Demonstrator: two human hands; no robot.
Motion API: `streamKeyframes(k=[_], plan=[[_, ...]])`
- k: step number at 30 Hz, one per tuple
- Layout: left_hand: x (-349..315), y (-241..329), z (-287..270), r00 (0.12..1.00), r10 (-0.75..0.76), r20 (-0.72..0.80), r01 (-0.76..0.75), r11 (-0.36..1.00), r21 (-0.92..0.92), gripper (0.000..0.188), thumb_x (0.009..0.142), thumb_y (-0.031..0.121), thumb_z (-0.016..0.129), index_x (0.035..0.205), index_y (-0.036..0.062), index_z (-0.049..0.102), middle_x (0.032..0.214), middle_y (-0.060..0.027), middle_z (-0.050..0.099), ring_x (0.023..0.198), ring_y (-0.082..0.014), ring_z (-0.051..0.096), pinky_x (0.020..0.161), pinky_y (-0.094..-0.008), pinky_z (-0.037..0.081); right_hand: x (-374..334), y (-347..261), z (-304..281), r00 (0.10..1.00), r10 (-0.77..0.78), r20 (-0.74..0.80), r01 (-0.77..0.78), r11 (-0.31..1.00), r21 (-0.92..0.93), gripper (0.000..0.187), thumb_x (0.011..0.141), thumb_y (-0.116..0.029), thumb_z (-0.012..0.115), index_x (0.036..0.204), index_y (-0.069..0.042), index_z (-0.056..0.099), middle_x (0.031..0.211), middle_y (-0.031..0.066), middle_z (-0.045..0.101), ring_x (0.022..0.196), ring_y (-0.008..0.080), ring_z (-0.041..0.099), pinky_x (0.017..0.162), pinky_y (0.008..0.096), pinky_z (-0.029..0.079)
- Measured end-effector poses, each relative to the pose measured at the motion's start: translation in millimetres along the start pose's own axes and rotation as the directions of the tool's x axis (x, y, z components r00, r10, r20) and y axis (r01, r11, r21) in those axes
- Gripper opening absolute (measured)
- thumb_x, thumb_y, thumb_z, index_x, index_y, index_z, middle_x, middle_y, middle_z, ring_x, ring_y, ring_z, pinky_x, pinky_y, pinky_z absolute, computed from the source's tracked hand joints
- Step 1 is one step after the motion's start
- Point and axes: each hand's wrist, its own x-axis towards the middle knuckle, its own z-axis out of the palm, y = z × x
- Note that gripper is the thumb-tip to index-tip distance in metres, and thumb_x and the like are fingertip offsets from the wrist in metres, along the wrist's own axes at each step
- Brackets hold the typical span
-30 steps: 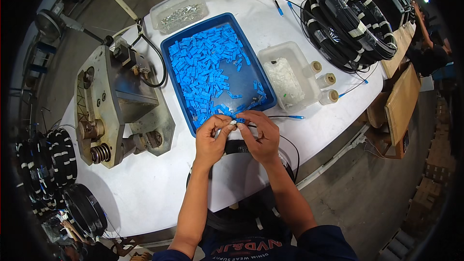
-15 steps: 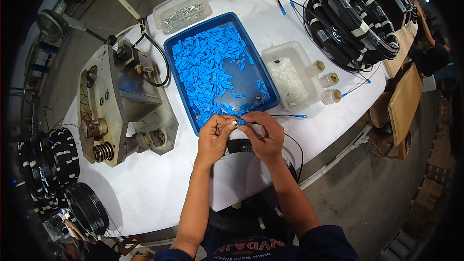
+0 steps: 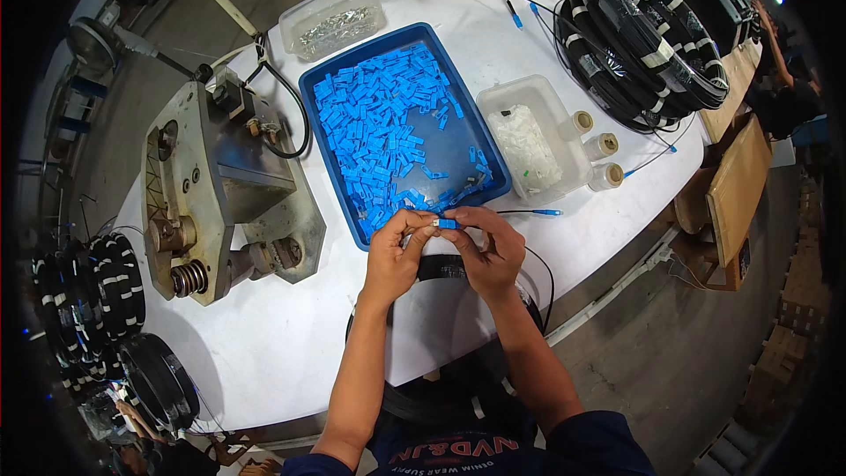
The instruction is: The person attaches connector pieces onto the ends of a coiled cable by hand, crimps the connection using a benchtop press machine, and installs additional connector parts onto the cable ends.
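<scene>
In front of me, at the near edge of the blue tray [image 3: 310,115], my two hands meet fingertip to fingertip. Between them is a small blue plastic connector housing [image 3: 448,224] with a whitish piece at its left end. My right hand [image 3: 493,251] is closed in a pinch on the housing. The thumb and forefinger of my left hand [image 3: 394,256] close at the whitish end; their tips partly hide what they grip. Many loose blue connector housings [image 3: 379,115] fill the tray, heaped toward its left side.
Left of the tray stands a metal bench press [image 3: 220,185]. A clear box of small metal parts [image 3: 339,22] lies behind it. To the right are a clear box of white pieces [image 3: 529,141], several small pots [image 3: 601,145] and black cable coils [image 3: 639,44]. Another cable coil [image 3: 441,266] lies beneath my hands.
My hands have shifted slightly right. More of the blue housing shows between my fingertips, and the whitish piece now sits against its left end, where a small gap showed before.
</scene>
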Motion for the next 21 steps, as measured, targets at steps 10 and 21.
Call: streamKeyframes(k=[10, 21], plan=[[0.1, -3.8, -1.2, 0.999, 0.034, -0.005, -0.034, 0.999, 0.009, 0.003, 0.095, 0.001, 0.060, 0.093, -0.0015, 0.061, 0.101, -0.0121, 0.068, 0.090, -0.0142, 0.065, 0.082, -0.0270, 0.050, 1.5, 1.6, 2.0, 1.000, -0.008, 0.005, 0.008, 1.000, -0.009, 0.028, 0.075, 0.004, 0.080, 0.100, -0.001, 0.066, 0.094, 0.0114, 0.072, 0.079, 0.0193, 0.069, 0.069, 0.0278, 0.056], [-1.0, -7.6, -4.6, 1.000, -0.006, 0.008, 0.007, 0.996, -0.084, 0.006, 0.095, 0.000, 0.059, 0.089, -0.0008, 0.058, 0.102, -0.0128, 0.068, 0.096, -0.0150, 0.064, 0.086, -0.0278, 0.050, 2.1, -3.3, 1.9, 0.997, -0.045, 0.067, 0.050, 0.997, -0.065, 0.028, 0.076, 0.003, 0.080, 0.100, 0.000, 0.067, 0.093, 0.0107, 0.071, 0.076, 0.0178, 0.067, 0.068, 0.0277, 0.054]])
